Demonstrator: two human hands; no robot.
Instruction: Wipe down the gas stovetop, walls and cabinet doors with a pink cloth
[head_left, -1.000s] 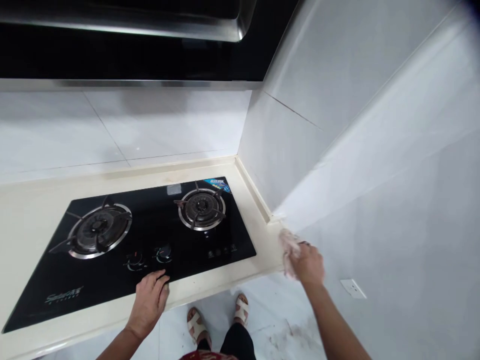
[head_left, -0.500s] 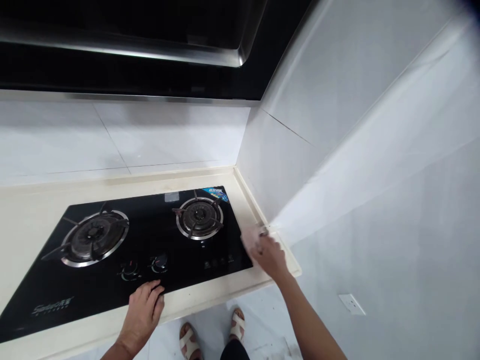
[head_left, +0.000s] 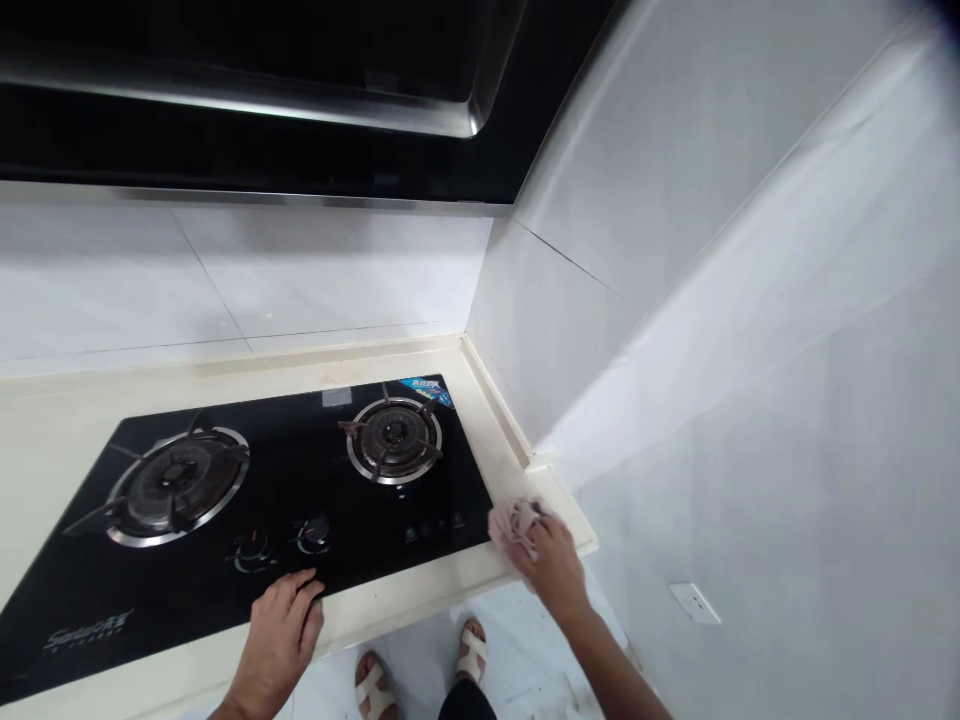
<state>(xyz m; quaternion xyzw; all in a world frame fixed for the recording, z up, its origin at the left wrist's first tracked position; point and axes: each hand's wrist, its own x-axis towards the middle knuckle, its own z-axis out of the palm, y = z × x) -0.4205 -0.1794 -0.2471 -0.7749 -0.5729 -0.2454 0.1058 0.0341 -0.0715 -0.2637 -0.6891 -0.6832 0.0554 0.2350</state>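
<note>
A crumpled pale pink cloth (head_left: 517, 525) is pressed against the cream countertop (head_left: 487, 420) at the hob's front right corner. My right hand (head_left: 555, 565) grips it, with the fingers bent over the fabric. My left hand (head_left: 281, 620) lies on the front edge of the black glass gas hob (head_left: 315, 470), just below the two control knobs (head_left: 311, 533). It holds nothing, and its fingers are loosely bent and a little apart.
Two burners with metal pan supports, the left (head_left: 176, 485) and the right (head_left: 394, 440), stand up from the hob. Overhead hangs a black range hood (head_left: 262, 150). A tiled wall (head_left: 562, 330) borders the counter on the right, with a wall socket (head_left: 695, 603) lower down.
My right hand has drawn the cloth down towards the counter's front edge, near the hob corner. The left hand stays on the hob's front edge. The view has shifted slightly.
</note>
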